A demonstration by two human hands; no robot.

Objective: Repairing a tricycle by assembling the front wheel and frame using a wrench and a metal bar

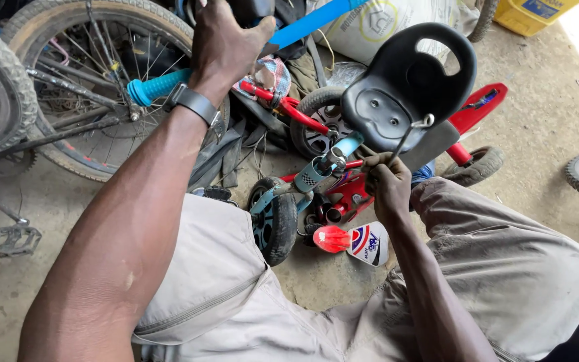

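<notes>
black moulded plastic seat [407, 84] of a small child's bike sits in the upper middle of the frame, underside toward the camera, with two bolt holes showing. just below it, centre frame, the right hand [387, 188] is closed in a fist around the lower end of a thin metal spanner [410, 137]; the tool's long axis runs up and to the right from the fist, and its open head sits against the seat's lower right edge. the right hand is much the nearer of the two to the seat. the left hand [226, 40], at the top left of centre, wraps around a blue bar with a turquoise ribbed grip [159, 87]; a dark wristband [196, 104] circles that wrist. below the seat lie the red and light blue frame [333, 177] and a small black wheel [276, 218]. a large spoked bicycle wheel [82, 80] fills the upper left. whether the spanner head grips a nut is hard to make out, and the fingertips of the left hand are hidden.
</notes>
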